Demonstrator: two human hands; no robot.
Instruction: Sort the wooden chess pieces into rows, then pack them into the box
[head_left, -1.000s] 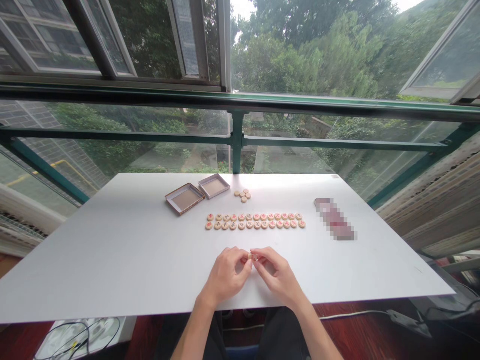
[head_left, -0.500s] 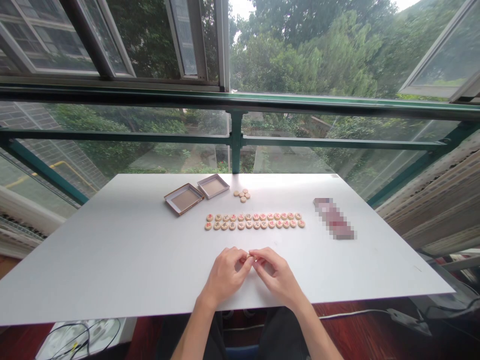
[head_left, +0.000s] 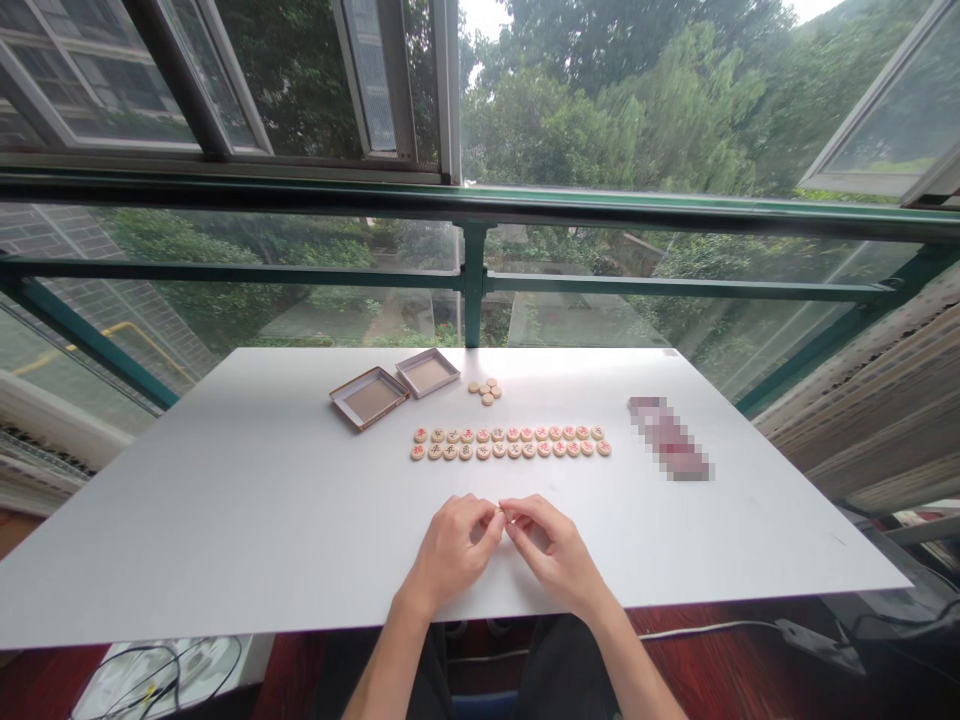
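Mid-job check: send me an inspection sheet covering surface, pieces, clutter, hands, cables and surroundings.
Surface: white table, lit from the window side.
Pieces: two rows of round pieces with red or dark characters; beyond them, a small cluster showing no readable characters.
Clutter: two shallow boxes, open, far left; pixelated item at right, cannot tell what.
Hands: left hand and right hand, fingers pinching a small pale piece, mostly hidden.
Cables: dark cables lower left, white cable lower right, both below the tabletop.
Surroundings: green railing, windows, trees outside.
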